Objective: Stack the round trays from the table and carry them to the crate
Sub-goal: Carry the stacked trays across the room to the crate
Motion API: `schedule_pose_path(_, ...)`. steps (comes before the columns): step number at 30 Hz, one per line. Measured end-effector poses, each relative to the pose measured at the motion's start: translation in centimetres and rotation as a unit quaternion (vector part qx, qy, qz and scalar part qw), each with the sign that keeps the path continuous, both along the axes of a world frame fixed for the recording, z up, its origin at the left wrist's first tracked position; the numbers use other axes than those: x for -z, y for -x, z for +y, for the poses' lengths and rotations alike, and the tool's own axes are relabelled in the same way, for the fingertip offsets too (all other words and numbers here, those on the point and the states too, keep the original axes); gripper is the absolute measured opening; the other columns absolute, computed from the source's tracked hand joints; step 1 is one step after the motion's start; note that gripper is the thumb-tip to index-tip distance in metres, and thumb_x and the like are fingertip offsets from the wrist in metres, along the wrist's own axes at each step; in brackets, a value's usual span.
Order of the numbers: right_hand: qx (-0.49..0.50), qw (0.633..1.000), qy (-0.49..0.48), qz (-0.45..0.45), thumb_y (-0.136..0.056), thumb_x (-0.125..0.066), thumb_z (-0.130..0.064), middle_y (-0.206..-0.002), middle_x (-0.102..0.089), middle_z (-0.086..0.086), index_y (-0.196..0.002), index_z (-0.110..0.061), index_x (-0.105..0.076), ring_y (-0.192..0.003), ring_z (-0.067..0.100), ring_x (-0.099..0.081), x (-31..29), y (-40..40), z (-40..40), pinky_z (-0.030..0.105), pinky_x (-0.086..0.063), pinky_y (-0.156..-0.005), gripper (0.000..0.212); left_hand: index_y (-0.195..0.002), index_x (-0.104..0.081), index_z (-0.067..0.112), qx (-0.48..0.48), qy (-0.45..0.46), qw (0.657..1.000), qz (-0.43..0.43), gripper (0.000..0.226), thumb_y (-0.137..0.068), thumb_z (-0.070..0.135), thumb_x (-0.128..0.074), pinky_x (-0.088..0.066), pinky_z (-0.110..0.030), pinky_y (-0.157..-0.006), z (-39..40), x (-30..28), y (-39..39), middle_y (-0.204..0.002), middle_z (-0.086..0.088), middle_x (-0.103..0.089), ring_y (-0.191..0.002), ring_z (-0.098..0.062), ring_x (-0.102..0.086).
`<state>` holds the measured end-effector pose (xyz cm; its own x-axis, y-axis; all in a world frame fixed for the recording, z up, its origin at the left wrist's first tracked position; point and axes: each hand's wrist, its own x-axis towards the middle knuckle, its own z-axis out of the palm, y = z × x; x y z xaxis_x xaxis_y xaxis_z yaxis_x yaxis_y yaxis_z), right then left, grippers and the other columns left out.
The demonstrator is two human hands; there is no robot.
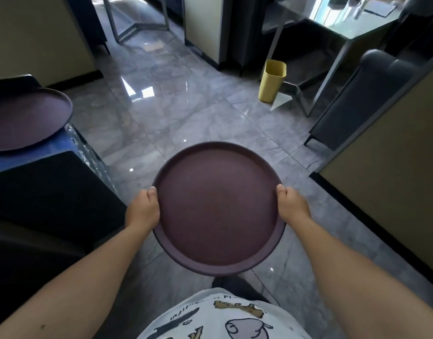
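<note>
I hold a round dark-brown tray (217, 209) level in front of my body, above the grey tiled floor. My left hand (143, 207) grips its left rim and my right hand (292, 205) grips its right rim, thumbs on top. Whether more trays lie stacked under it cannot be told, though a second rim edge shows at the bottom. Another round brown tray (24, 118) rests on a blue-covered surface (61, 145) at the left edge. No crate is in view.
A yellow waste bin (271, 80) stands on the floor ahead to the right. A dark padded chair (357, 99) and a glass table (345, 23) are at the right, a beige wall panel (394, 155) beside them. A dark seat (46, 192) is at my left.
</note>
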<state>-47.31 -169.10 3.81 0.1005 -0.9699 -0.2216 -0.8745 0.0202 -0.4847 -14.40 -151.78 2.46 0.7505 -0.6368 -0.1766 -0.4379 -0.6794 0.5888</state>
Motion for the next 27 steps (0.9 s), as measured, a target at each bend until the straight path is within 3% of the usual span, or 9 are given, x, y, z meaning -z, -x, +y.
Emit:
schedule_pose_path(6,-0.049,0.999,-0.013,0.008,-0.096,-0.022,-0.05,-0.095,-0.064,0.015,-0.093,-0.008,-0.06,-0.083,0.03,-0.054,-0.8,-4.5,-13.0,0.037,-0.039,-0.071,0.056,-0.084,-0.047,0.015,-0.049,-0.016,0.999,-0.009,0.043,-0.098,0.047,-0.022,-0.034,-0.036,-0.069,-9.1,-0.5,-2.3,-0.078,-0.001,-0.049,-0.076,-0.024,-0.047)
schedule_pose_path(9,-0.068,0.998,0.0,0.01,-0.096,-0.022,-0.049,-0.101,-0.064,0.018,-0.102,-0.006,-0.061,-0.093,0.035,-0.056,-1.6,-6.5,-18.3,0.037,-0.037,-0.074,0.058,-0.088,-0.049,0.013,-0.068,-0.01,0.998,-0.011,0.042,-0.098,0.045,-0.023,-0.033,-0.037,-0.072,-13.3,-1.1,-3.5,-0.086,-0.009,-0.052,-0.081,-0.026,-0.047)
schedule_pose_path(13,-0.094,0.996,0.011,0.007,-0.097,-0.022,-0.047,-0.1,-0.064,0.018,-0.098,-0.006,-0.06,-0.092,0.035,-0.056,-2.1,-9.4,-23.8,0.036,-0.036,-0.073,0.056,-0.087,-0.047,0.014,-0.085,-0.007,0.996,-0.008,0.041,-0.098,0.046,-0.024,-0.032,-0.039,-0.072,-18.0,-1.3,-6.1,-0.097,-0.022,-0.059,-0.092,-0.037,-0.055)
schedule_pose_path(20,-0.099,0.995,0.015,0.019,-0.097,-0.023,-0.047,-0.09,-0.062,0.013,-0.089,-0.01,-0.058,-0.083,0.032,-0.054,-1.8,-16.6,-32.4,0.037,-0.039,-0.07,0.051,-0.085,-0.049,0.014,-0.09,0.001,0.996,-0.004,0.045,-0.098,0.047,-0.021,-0.032,-0.037,-0.069,-26.2,0.1,-12.7,-0.078,-0.001,-0.048,-0.077,-0.025,-0.044)
schedule_pose_path(25,-0.103,0.994,0.018,0.035,-0.098,-0.024,-0.044,-0.092,-0.062,0.018,-0.089,-0.005,-0.059,-0.087,0.036,-0.055,-1.6,-23.4,-37.9,0.04,-0.042,-0.074,0.053,-0.091,-0.052,0.01,-0.086,0.007,0.996,0.016,0.047,-0.097,0.047,-0.023,-0.033,-0.038,-0.073,-31.7,0.5,-19.9,-0.096,-0.017,-0.059,-0.085,-0.031,-0.051)
schedule_pose_path(27,-0.106,0.993,0.022,0.04,-0.098,-0.024,-0.043,-0.095,-0.063,0.02,-0.091,-0.004,-0.06,-0.089,0.037,-0.056,-1.9,-26.9,-39.9,0.04,-0.04,-0.074,0.053,-0.095,-0.052,0.011,-0.092,-0.001,0.996,0.019,0.051,-0.096,0.051,-0.02,-0.033,-0.039,-0.074,-33.5,0.3,-23.4,-0.098,-0.015,-0.06,-0.085,-0.03,-0.05)
